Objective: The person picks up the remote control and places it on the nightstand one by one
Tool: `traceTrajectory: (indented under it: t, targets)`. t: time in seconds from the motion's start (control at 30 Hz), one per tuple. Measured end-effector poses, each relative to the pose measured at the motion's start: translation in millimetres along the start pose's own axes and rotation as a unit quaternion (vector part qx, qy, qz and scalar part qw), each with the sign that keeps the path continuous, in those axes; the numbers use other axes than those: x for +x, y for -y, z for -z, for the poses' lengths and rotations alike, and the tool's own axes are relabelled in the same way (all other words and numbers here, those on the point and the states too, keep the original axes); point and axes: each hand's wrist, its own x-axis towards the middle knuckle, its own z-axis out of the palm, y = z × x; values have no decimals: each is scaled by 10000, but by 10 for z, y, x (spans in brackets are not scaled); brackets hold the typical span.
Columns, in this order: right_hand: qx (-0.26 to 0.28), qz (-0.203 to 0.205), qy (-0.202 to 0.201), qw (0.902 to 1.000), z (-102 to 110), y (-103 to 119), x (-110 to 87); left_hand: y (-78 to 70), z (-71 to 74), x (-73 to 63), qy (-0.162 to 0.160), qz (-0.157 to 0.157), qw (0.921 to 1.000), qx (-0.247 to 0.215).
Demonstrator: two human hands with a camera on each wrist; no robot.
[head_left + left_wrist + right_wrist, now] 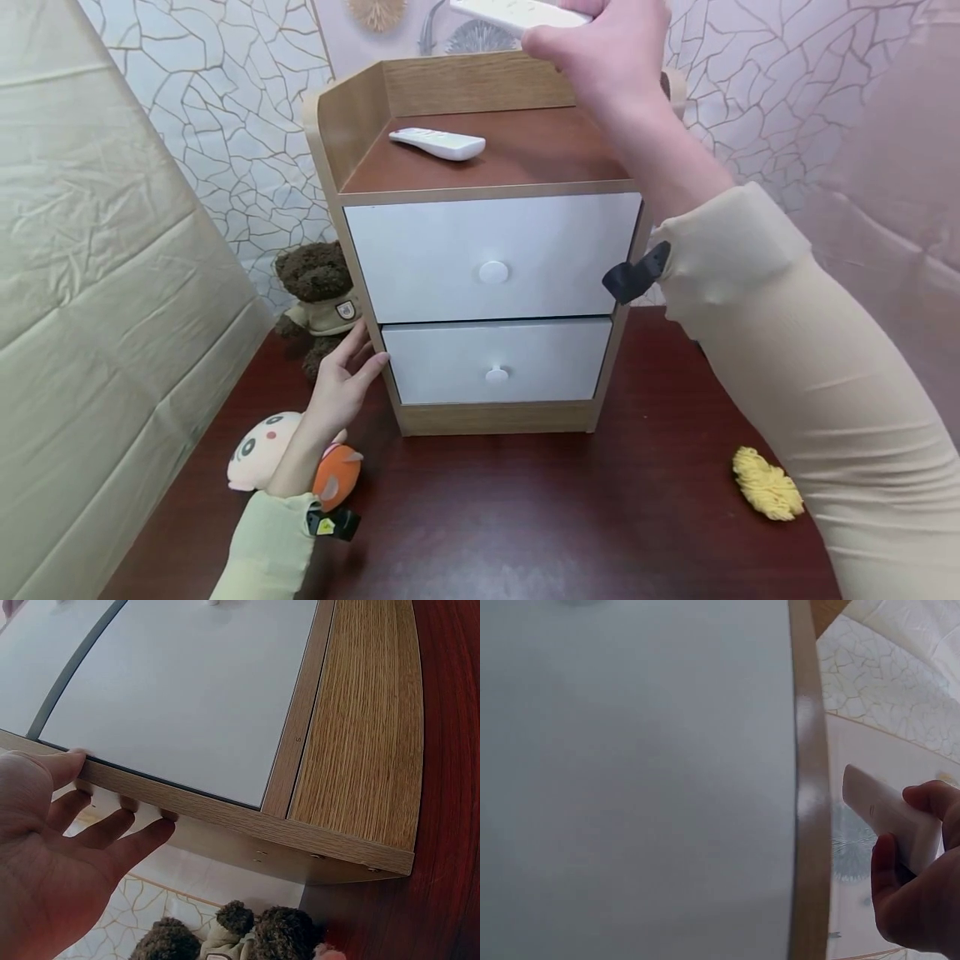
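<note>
In the head view my right hand [618, 50] holds a white remote control [521, 15] above the back of a small wooden cabinet [480, 417]. Thumb and fingers pinch the remote's end in the right wrist view. A second white remote [442, 144] lies on the cabinet's brown top. Down at the left, my left hand [341, 387] touches the cabinet's side edge. In the left wrist view, the thumb [64, 766] lies on the front edge and the fairly straight fingers [142, 844] rest against the side panel. Both white drawers [427, 258] are closed.
A brown teddy bear [315, 275] sits behind the left hand, beside the cabinet. Under the left forearm lies a plush doll [258, 450] in white and orange. A yellow yarn-like bundle [765, 483] is on the dark red table [525, 517] at right. Pale padded panels flank both sides.
</note>
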Motion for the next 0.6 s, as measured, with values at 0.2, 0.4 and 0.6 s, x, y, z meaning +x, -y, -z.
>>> traceTrajectory:
  t: [0.2,0.4,0.6]
  targets:
    - [-656,-362,56,9972,-89,-119,135,11,7,4,-5,19,10000,0]
    - [-1352,-478,354,9890,-183,-211,161,17,4,5,0,-10,10000,-25]
    - [-1762,-499,704,9806,-270,-256,147,14,6,3,-7,19,10000,-33]
